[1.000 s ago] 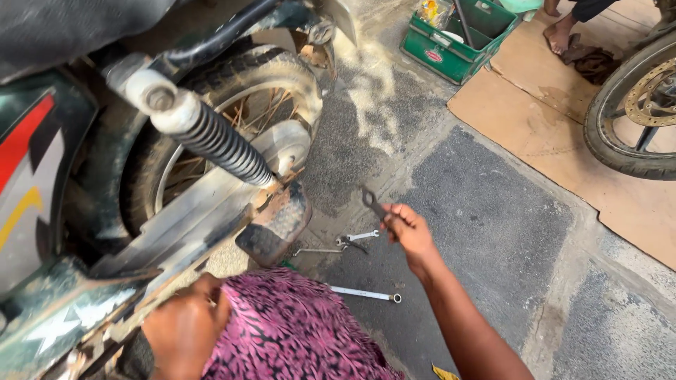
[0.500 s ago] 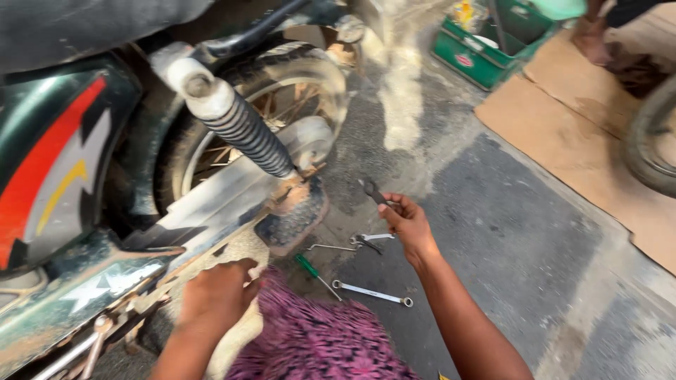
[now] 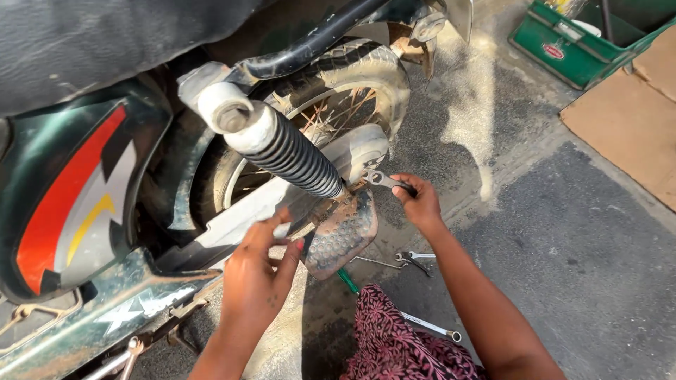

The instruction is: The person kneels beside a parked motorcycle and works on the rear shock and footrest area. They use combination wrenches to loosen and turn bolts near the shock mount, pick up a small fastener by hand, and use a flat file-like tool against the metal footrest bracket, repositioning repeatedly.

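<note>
Two hands work at a motorcycle's rear. Right hand (image 3: pixel 421 204), arm reaching up from lower right, grips a wrench (image 3: pixel 380 179); its long axis runs left-right, head pointing left at the shock absorber's (image 3: pixel 282 148) lower mount. Left hand (image 3: pixel 257 271), fingers loosely spread, rests against the footpeg (image 3: pixel 341 232). More spanners (image 3: pixel 415 259) lie on the pavement beneath; green crate (image 3: pixel 577 49) well apart.

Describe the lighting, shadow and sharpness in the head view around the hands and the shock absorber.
Head view: hard sunlight from above; the shock absorber and sandy ground are brightly lit, the seat's underside and wheel well lie in deep shadow. The right hand with its wrench and the left hand on the footrest are sharp, with no clear motion blur. Straight edges bow slightly near the frame's borders.
</note>
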